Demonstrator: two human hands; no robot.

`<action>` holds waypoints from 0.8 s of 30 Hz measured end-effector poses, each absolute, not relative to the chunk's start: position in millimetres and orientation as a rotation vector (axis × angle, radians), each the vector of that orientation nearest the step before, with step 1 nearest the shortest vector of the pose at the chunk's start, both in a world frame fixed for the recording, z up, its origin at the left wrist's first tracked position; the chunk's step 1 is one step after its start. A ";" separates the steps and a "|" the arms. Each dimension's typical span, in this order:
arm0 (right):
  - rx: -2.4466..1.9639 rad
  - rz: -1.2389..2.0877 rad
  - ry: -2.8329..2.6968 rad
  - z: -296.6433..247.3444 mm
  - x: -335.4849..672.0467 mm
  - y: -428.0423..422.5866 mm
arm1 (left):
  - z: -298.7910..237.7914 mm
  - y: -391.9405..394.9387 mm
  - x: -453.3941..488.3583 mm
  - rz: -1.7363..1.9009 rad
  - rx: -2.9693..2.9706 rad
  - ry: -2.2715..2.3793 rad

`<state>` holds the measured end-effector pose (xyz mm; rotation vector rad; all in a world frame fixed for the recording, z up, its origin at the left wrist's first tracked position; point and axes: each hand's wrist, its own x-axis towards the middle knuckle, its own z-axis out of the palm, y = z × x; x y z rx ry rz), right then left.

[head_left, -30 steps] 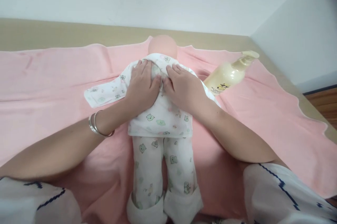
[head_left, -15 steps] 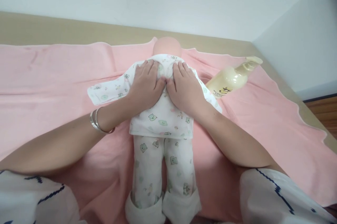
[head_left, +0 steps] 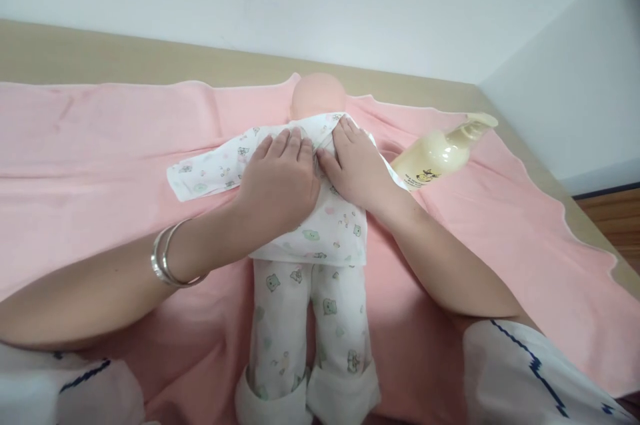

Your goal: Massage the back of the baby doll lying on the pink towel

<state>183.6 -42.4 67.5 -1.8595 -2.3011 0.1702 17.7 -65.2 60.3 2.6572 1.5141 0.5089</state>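
Observation:
A baby doll [head_left: 319, 95] lies with its head toward the wall, the back of the bald head showing. It wears a white shirt [head_left: 320, 245] and white trousers [head_left: 280, 318] printed with small green animals, the cuffs turned up. My left hand [head_left: 283, 178] rests on the upper left of the shirt with its fingers stretched forward, its thumb mostly hidden. On the upper right of the shirt lies my right hand [head_left: 357, 162], fingers extended and thumb apart. Between the two hands the cloth is creased. Neither hand visibly grips anything.
A pink blanket [head_left: 100, 138] with a wavy edge covers most of the table [head_left: 150, 55]. A pale yellow pump bottle [head_left: 433, 152] lies tilted right of the doll, close to my right hand. White walls [head_left: 375, 5] border the back and right.
My left hand has come slightly back toward me and its thumb has gone from view. My right hand has shifted slightly, and the shirt's collar area has wrinkled and slid a little down from the head.

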 end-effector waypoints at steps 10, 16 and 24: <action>-1.866 -0.097 -2.315 72.5 153.0 -95.3 | 67.9 -21.0 7.3 0.457 2.427 1.591; -1.818 0.277 -2.267 70.6 176.2 -56.3 | 53.0 -36.2 9.6 0.546 2.464 1.528; -1.789 0.207 -2.223 58.5 182.0 -43.7 | 70.4 -45.3 9.6 0.627 2.384 1.295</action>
